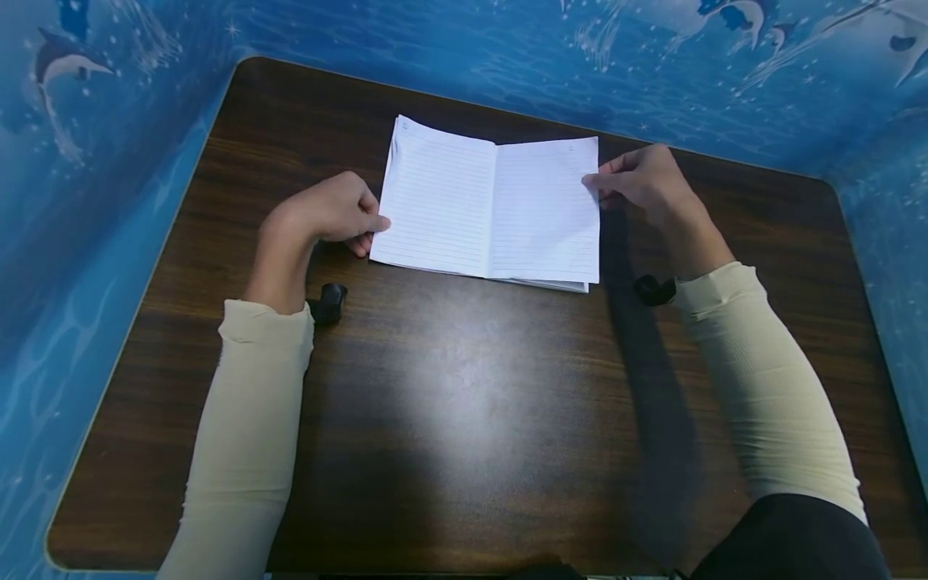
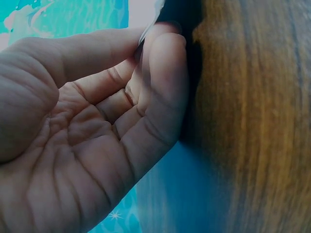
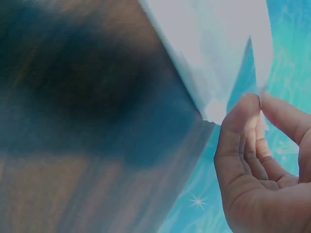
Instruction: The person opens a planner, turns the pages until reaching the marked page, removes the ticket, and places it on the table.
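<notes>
An open notebook with white lined pages lies toward the back of the table, its two halves spread to either side of the centre fold. My left hand pinches its left edge near the lower corner, thumb on top and fingers beneath. In the left wrist view, a thin strip of paper shows between thumb and index finger. At the right edge, my right hand pinches a page between thumb and index finger. The right wrist view shows that page raised apart from the pages below it.
The dark wooden table has a bright glare in its middle. Blue sea-patterned walls rise behind it and on both sides. A black wrist device sits by the left cuff, another black device by the right.
</notes>
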Action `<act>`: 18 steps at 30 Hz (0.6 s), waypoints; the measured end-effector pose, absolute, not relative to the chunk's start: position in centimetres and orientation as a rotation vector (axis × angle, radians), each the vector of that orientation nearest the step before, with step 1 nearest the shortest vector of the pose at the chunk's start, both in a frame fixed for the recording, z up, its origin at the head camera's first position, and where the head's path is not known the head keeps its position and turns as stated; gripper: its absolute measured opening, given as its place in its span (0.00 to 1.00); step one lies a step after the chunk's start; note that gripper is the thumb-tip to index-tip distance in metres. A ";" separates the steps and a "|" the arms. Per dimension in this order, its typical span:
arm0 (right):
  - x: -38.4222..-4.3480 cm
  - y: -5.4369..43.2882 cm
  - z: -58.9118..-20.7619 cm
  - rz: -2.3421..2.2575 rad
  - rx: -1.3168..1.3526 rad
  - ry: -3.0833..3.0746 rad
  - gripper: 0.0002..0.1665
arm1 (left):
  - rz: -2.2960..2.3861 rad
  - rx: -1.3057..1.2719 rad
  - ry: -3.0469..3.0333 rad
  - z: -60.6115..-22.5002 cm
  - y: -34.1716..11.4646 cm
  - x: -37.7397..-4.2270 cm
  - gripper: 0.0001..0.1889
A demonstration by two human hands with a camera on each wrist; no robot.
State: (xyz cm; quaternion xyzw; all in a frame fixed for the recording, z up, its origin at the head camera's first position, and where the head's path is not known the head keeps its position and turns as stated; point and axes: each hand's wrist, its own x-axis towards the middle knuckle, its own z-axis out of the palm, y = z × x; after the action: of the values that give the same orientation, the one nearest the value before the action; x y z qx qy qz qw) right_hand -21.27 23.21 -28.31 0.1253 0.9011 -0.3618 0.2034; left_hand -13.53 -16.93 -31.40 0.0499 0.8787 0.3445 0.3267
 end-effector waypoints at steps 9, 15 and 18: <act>-21.5 22.5 -26.5 -1.028 0.431 2.482 0.19 | 0.902 0.130 2.301 -31.4 -16.9 -13.5 0.15; -21.7 22.0 -25.3 -1.165 0.481 2.417 0.16 | 0.895 0.129 2.306 -31.4 -16.9 -13.5 0.15; -21.6 21.7 -24.9 -1.264 0.442 2.395 0.13 | 0.891 0.129 2.307 -31.3 -16.9 -13.5 0.15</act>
State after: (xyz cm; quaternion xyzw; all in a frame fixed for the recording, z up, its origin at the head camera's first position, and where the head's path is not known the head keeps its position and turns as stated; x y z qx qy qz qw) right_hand -21.65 21.68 -24.87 0.1579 0.8557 -0.4514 0.1976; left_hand -13.52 -16.90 -31.35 0.0492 0.8806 0.3400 0.3263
